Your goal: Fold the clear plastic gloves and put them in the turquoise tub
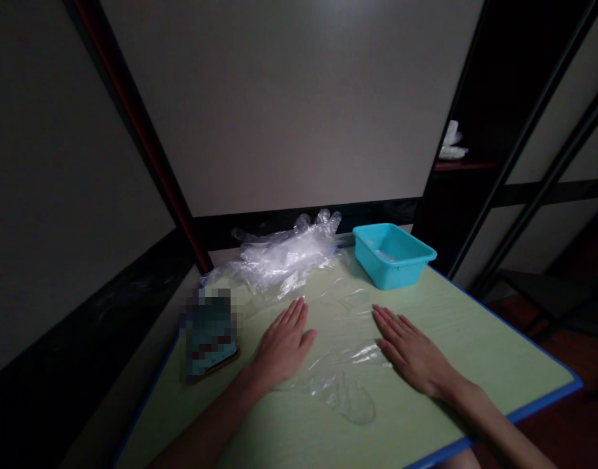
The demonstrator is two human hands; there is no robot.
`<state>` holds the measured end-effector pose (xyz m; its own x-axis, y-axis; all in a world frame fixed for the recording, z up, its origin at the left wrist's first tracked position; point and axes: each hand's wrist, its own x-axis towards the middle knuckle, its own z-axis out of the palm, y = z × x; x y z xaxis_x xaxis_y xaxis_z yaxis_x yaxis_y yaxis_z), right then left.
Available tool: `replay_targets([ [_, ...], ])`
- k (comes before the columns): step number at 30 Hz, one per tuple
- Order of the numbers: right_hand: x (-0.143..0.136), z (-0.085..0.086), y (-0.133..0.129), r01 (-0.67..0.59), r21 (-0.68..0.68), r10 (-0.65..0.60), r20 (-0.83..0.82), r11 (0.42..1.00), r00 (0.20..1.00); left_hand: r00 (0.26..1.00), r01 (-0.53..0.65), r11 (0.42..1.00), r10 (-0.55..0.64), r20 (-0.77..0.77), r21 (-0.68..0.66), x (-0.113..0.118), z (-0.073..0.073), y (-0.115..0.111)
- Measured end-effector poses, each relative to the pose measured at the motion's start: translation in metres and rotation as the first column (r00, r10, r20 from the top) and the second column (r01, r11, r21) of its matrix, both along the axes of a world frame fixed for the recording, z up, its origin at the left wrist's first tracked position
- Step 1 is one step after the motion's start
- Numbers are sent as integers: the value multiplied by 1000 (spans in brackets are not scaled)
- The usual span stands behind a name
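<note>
Several clear plastic gloves lie flat on the pale green table, and one clear plastic glove (pixel 345 397) has its fingers showing close to me. My left hand (pixel 285 342) rests flat with its fingers stretched out, at the left side of the clear film. On the right, my right hand (pixel 411 348) also lies palm down, fingers extended, its fingertips by the film's edge. Neither hand grips anything. Behind them sits a crumpled pile of clear plastic gloves (pixel 289 254). How many layers lie between my hands I cannot tell.
A turquoise plastic basin (pixel 401 277) stands at the back right of the green table (pixel 494 365). At the left edge is a phone-like device (pixel 211 335), partly blurred out. A cabinet wall (pixel 299 117) rises behind the table. White items (pixel 453 146) sit on a dark shelf.
</note>
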<state>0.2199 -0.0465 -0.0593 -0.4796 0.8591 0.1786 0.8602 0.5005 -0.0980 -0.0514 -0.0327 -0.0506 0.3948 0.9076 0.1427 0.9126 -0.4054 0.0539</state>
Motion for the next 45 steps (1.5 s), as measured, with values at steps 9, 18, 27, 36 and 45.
replay_targets([
  [9, -3, 5, -3, 50, -4, -50, 2, 999, 999, 993, -3, 994, 16, 118, -111, -6, 5, 8],
  [18, -3, 4, -2, 55, -18, -55, 0, 998, 999, 957, 287, 958, -287, 28, -9, 66, 38, 0],
  [27, 2, 5, -1, 18, -2, -18, 67, 1000, 998, 926, 373, 926, -376, 34, 63, 122, -8, 11],
  [36, 3, 2, -1, 30, 21, -30, 39, 999, 999, 942, 337, 941, -337, 8, -17, 90, 3, 7],
  [45, 4, 4, -2, 46, -13, -45, 57, 999, 997, 978, 207, 978, -208, -25, -38, 26, 1, 13],
])
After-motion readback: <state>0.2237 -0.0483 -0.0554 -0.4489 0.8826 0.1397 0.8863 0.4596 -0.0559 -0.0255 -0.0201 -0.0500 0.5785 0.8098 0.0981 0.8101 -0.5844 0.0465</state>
